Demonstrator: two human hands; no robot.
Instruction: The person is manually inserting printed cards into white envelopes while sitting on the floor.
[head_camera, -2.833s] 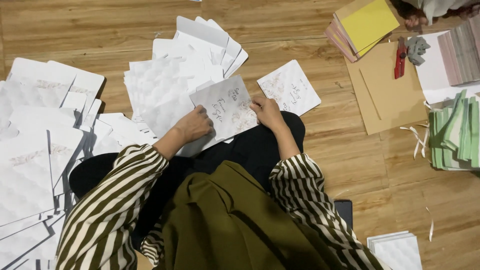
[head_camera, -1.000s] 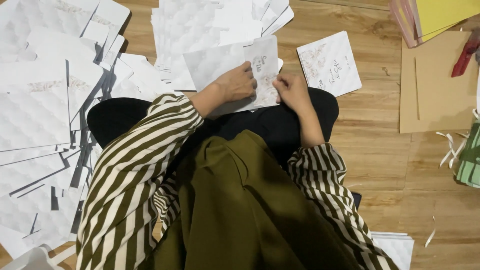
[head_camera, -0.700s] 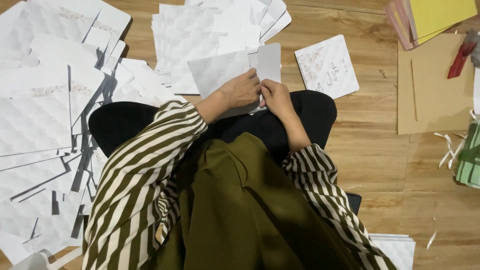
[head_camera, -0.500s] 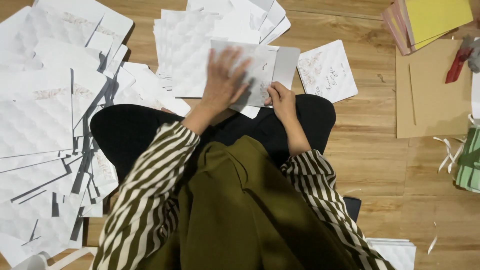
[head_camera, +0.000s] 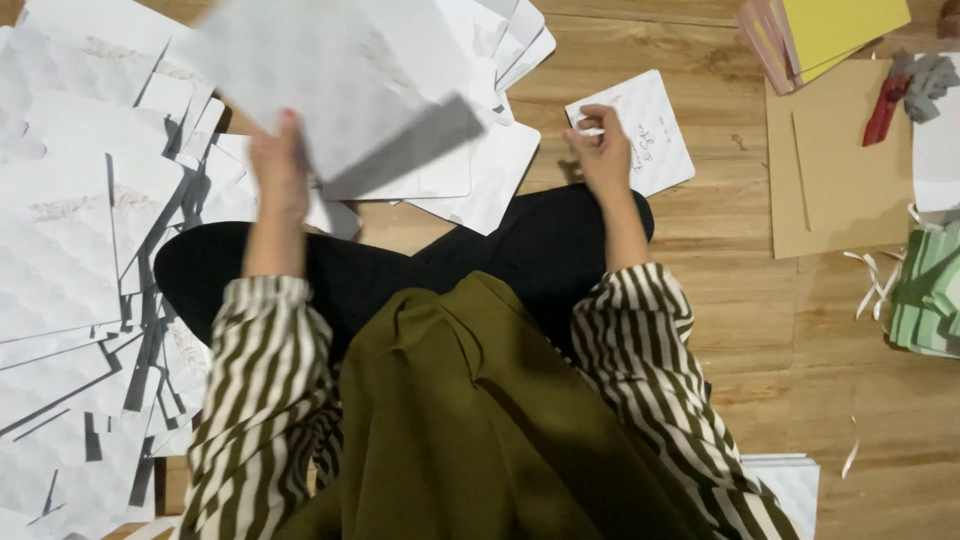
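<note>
A blurred white envelope (head_camera: 330, 90) is lifted above the floor, gripped at its lower left edge by the left hand (head_camera: 278, 165). The right hand (head_camera: 603, 152) pinches the left edge of a small white handwritten card (head_camera: 645, 135) lying on the wooden floor (head_camera: 740, 300). White envelopes (head_camera: 70, 250) are spread out at left; a brown cardboard sheet (head_camera: 835, 170) lies right.

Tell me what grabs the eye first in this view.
The left hand lifts a blurred white embossed card at upper left, above a wide spread of white cards covering the wooden floor on the left. The right hand rests on a small written card; a yellow sheet glows in the top right corner.
</note>
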